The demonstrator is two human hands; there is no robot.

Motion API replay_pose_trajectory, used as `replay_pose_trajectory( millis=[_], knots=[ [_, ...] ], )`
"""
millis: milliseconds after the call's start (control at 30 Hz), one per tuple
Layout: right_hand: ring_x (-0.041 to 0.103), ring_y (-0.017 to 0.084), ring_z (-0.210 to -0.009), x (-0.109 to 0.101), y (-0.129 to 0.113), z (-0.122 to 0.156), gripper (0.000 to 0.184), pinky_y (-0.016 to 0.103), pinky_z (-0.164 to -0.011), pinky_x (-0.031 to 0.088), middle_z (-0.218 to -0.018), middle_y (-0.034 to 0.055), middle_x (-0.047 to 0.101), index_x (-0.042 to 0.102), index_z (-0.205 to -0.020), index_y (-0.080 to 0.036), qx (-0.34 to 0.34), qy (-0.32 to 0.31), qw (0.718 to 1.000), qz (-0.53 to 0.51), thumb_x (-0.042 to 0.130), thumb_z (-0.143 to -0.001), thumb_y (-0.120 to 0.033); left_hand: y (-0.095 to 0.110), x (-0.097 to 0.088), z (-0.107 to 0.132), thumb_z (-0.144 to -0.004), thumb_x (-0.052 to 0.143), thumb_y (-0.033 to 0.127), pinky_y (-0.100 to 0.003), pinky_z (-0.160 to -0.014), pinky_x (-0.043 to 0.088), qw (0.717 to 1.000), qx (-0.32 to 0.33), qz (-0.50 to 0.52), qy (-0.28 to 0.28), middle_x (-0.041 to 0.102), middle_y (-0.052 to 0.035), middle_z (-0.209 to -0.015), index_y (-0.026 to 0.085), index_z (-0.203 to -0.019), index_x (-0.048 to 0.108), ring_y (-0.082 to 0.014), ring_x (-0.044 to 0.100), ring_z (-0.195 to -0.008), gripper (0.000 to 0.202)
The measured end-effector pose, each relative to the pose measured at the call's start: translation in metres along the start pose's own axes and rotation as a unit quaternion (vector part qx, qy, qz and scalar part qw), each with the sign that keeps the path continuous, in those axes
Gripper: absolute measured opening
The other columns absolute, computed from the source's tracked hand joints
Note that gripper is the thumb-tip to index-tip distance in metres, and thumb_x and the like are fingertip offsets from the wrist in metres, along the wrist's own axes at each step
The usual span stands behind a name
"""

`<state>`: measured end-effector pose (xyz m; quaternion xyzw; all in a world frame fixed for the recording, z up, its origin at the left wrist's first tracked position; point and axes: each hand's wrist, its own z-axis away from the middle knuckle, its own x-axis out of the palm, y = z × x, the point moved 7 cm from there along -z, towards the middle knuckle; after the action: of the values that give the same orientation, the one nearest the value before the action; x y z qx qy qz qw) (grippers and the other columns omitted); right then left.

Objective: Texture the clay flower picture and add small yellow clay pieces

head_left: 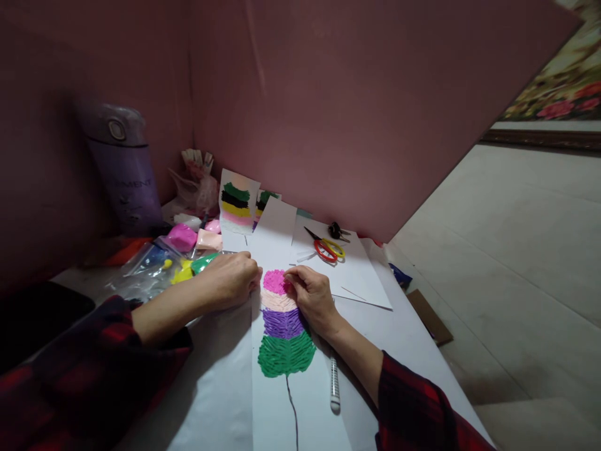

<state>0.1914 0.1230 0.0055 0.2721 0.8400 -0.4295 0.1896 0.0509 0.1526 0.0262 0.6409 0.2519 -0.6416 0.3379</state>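
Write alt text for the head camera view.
The person's right hand, fingers bent, is at the pink top of a leaf shape banded pink, peach, purple and green on white paper; the left hand is curled beside it. Scissors lie beyond; a purple bottle stands left.

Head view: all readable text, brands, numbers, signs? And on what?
"MENT": on the purple bottle, the end of a word; what comes before it is too dark to read surely.
Smaller marks below it on the bottle: too dim to read.
Markings on the white pen: too small to read.
No other text legible.
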Motion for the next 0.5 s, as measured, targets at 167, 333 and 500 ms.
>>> replay_pose_trajectory(
  millis=[167, 333, 500],
  knots=[
    [0.062, 0.017, -0.066, 0.0003, -0.0001, 0.0001, 0.018, 0.029, -0.066, 0.049, -0.072, 0.0044, 0.069, 0.066, -0.077, -0.019, -0.001, 0.0, 1.0, -0.001, 0.052, -0.084, -0.011, 0.0009, -0.0017, 0.0008, -0.085, 0.043, 0.018, -0.03, -0.067, 0.041, 1.0, -0.004, -0.001, -0.002, 0.065, -0.0119, -0.089, 0.018, -0.08, 0.073, -0.0177, 0.06, -0.07, 0.03],
    [0.062, 0.018, -0.069, 0.0006, 0.0004, 0.0003, 0.019, 0.03, -0.069, 0.049, -0.074, 0.0043, 0.069, 0.067, -0.077, -0.019, -0.009, -0.002, 1.0, 0.002, 0.052, -0.083, -0.01, 0.001, -0.0015, 0.0008, -0.088, 0.042, 0.02, -0.03, -0.069, 0.041, 1.0, -0.003, 0.001, 0.0, 0.065, -0.0127, -0.09, 0.018, -0.08, 0.073, -0.0184, 0.06, -0.072, 0.032],
    [0.063, 0.018, -0.069, 0.0001, 0.0007, -0.0004, 0.019, 0.03, -0.068, 0.049, -0.074, 0.0046, 0.069, 0.067, -0.077, -0.019, -0.01, 0.003, 1.0, 0.0, 0.052, -0.083, -0.01, 0.0003, -0.0002, -0.0001, -0.088, 0.042, 0.02, -0.031, -0.068, 0.041, 1.0, 0.002, -0.002, 0.001, 0.065, -0.0132, -0.088, 0.018, -0.08, 0.073, -0.019, 0.06, -0.071, 0.032]
  ],
)
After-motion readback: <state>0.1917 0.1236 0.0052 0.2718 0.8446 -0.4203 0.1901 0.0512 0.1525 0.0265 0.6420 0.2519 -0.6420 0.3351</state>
